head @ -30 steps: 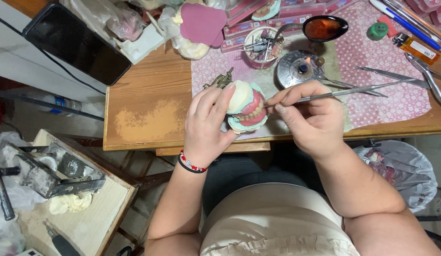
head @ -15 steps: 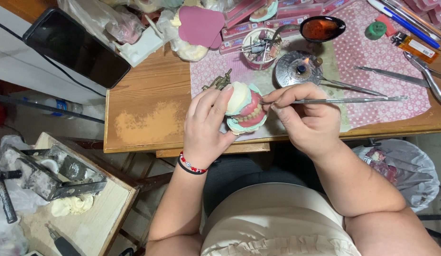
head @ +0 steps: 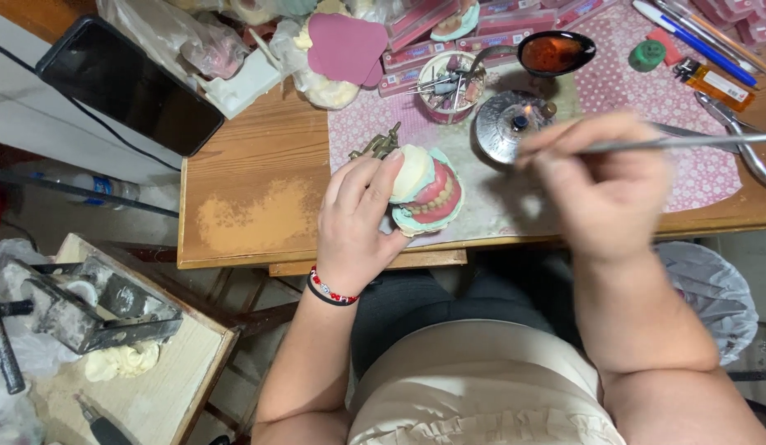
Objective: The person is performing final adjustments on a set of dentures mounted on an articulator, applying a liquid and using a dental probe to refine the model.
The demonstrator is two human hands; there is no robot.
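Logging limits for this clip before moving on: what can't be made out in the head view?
- Right hand: motion-blurred, so its grip on the thin metal tool is unclear.
- Tool tip: lost behind blurred fingers near the small round metal burner.
- Pink-and-green dental model: its left side is covered by the left hand.
- Grey scissors-like tool: cut off by the right edge.

Bare wood (head: 251, 210) left; clutter (burner (head: 515, 124), cup (head: 447, 86)) behind.

- Even, bright light falls on my bench (head: 251, 206).
- My right hand (head: 601, 194) is motion-blurred.
- My left hand (head: 358, 222) stays sharp.
- Glare marks the metal lid (head: 502, 124).
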